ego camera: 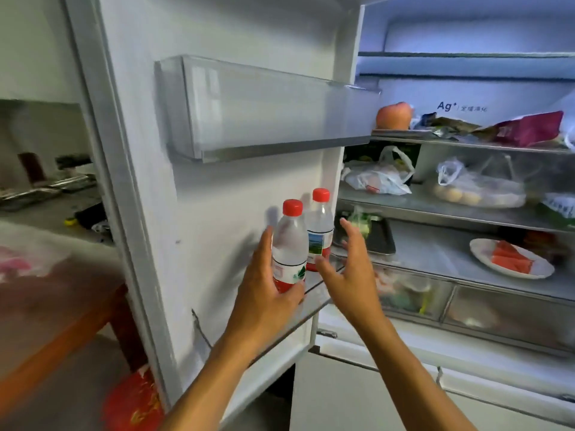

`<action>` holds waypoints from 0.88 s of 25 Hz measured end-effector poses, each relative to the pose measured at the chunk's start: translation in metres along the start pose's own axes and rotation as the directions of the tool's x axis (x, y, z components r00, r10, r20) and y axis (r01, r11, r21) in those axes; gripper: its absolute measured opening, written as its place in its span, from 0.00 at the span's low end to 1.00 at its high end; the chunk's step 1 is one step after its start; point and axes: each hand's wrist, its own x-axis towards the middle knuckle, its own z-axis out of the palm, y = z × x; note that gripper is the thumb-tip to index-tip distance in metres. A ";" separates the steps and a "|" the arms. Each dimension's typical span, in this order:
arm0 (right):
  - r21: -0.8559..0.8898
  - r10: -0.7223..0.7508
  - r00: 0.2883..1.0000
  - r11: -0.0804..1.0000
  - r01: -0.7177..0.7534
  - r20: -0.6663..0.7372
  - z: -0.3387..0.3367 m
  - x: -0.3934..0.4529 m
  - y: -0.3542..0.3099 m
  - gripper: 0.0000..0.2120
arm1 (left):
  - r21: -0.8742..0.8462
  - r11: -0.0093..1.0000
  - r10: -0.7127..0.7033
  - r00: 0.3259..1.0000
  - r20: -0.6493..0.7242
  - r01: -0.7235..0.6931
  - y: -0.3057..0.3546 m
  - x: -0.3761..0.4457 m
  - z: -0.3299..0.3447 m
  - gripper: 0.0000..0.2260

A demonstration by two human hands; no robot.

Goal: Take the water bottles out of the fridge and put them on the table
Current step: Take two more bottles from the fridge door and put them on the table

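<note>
Two clear water bottles with red caps stand in the lower door shelf (pixel 314 301) of the open fridge. My left hand (pixel 267 293) wraps around the nearer bottle (pixel 289 247), fingers behind it and thumb across its red label. The farther bottle (pixel 320 225) stands just behind and to the right. My right hand (pixel 348 269) is spread open beside that bottle, thumb close to its base and fingers to its right, holding nothing. A wooden table (pixel 53 331) shows at the lower left, beyond the fridge door.
An empty upper door bin (pixel 264 110) juts out above the bottles. Fridge shelves on the right hold an apple (pixel 394 116), plastic bags, eggs, a metal tray and a plate of watermelon (pixel 511 259). A red item (pixel 133 402) lies on the floor by the table leg.
</note>
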 end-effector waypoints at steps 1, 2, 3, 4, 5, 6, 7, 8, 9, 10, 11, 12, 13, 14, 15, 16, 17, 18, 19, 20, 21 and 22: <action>0.051 0.018 0.999 0.998 -0.020 0.034 0.001 0.016 0.007 0.35 | -0.014 0.998 -0.058 0.998 -0.035 0.057 0.000 0.009 0.006 0.42; 0.102 0.040 0.996 0.994 -0.047 0.078 0.002 0.030 0.015 0.37 | -0.024 0.994 -0.109 0.992 -0.069 0.107 0.000 0.018 0.013 0.42; 0.131 0.048 0.991 0.989 -0.064 0.127 0.004 0.042 0.023 0.38 | -0.024 0.989 -0.146 0.983 -0.108 0.144 -0.002 0.026 0.020 0.40; 0.142 0.033 0.985 0.988 -0.057 0.167 0.008 0.051 0.030 0.39 | -0.024 0.984 -0.180 0.972 -0.148 0.179 -0.005 0.031 0.026 0.37; 0.135 0.009 0.982 0.990 -0.035 0.188 0.012 0.059 0.036 0.39 | -0.033 0.976 -0.218 0.960 -0.174 0.215 -0.007 0.034 0.029 0.34; 0.130 -0.004 0.979 0.991 -0.023 0.203 0.014 0.065 0.043 0.38 | -0.043 0.967 -0.255 0.949 -0.183 0.252 -0.010 0.036 0.031 0.32; 0.135 -0.005 0.973 0.990 -0.027 0.230 0.015 0.070 0.049 0.36 | -0.051 0.954 -0.299 0.936 -0.184 0.294 -0.013 0.039 0.033 0.32; 0.148 0.010 0.961 0.988 -0.053 0.275 0.015 0.074 0.054 0.33 | -0.063 0.939 -0.345 0.923 -0.173 0.339 -0.015 0.040 0.034 0.31; 0.159 0.023 0.940 0.984 -0.082 0.340 0.014 0.076 0.057 0.30 | -0.075 0.923 -0.385 0.910 -0.154 0.378 -0.015 0.040 0.034 0.31; 0.171 0.032 0.915 0.979 -0.109 0.402 0.013 0.078 0.060 0.28 | -0.076 0.912 -0.409 0.902 -0.137 0.402 -0.014 0.040 0.035 0.31; 0.178 0.032 0.897 0.976 -0.123 0.441 0.011 0.079 0.061 0.28 | -0.066 0.912 -0.411 0.901 -0.139 0.406 -0.013 0.039 0.036 0.30; 0.192 0.022 0.888 0.974 -0.124 0.459 0.010 0.079 0.060 0.28 | -0.037 0.917 -0.397 0.903 -0.166 0.397 -0.010 0.037 0.036 0.29; 0.216 -0.001 0.889 0.970 -0.110 0.457 0.007 0.077 0.058 0.28 | 0.009 0.928 -0.364 0.909 -0.204 0.373 -0.006 0.035 0.036 0.28; 0.251 -0.027 0.897 0.963 -0.095 0.442 0.004 0.073 0.055 0.29 | 0.059 0.936 -0.324 0.915 -0.241 0.347 -0.002 0.032 0.036 0.27; 0.291 -0.055 0.904 0.953 -0.079 0.425 -0.002 0.068 0.051 0.30 | 0.092 0.946 -0.276 0.920 -0.278 0.312 0.005 0.028 0.035 0.27; 0.336 -0.079 0.910 0.939 -0.069 0.408 -0.008 0.065 0.046 0.32 | 0.106 0.956 -0.229 0.922 -0.311 0.273 0.012 0.024 0.032 0.28; 0.381 -0.114 0.914 0.923 -0.047 0.389 -0.016 0.062 0.038 0.34 | 0.117 0.966 -0.178 0.925 -0.336 0.229 0.022 0.020 0.028 0.30; 0.418 -0.160 0.917 0.908 -0.009 0.366 -0.024 0.060 0.029 0.35 | 0.134 0.974 -0.127 0.928 -0.351 0.184 0.034 0.016 0.024 0.31; 0.439 -0.209 0.916 0.898 0.040 0.343 -0.031 0.060 0.017 0.36 | 0.151 0.978 -0.084 0.931 -0.355 0.146 0.048 0.009 0.018 0.32; 0.459 -0.257 0.909 0.885 0.085 0.328 -0.039 0.058 0.004 0.36 | 0.157 0.980 -0.056 0.933 -0.356 0.119 0.062 0.001 0.011 0.33; 0.487 -0.302 0.898 0.865 0.117 0.321 -0.045 0.055 -0.010 0.37 | 0.166 0.981 -0.036 0.933 -0.359 0.101 0.077 -0.011 0.003 0.35; 0.524 -0.340 0.885 0.841 0.136 0.317 -0.051 0.050 -0.023 0.37 | 0.179 0.980 -0.016 0.932 -0.361 0.086 0.089 -0.025 -0.006 0.36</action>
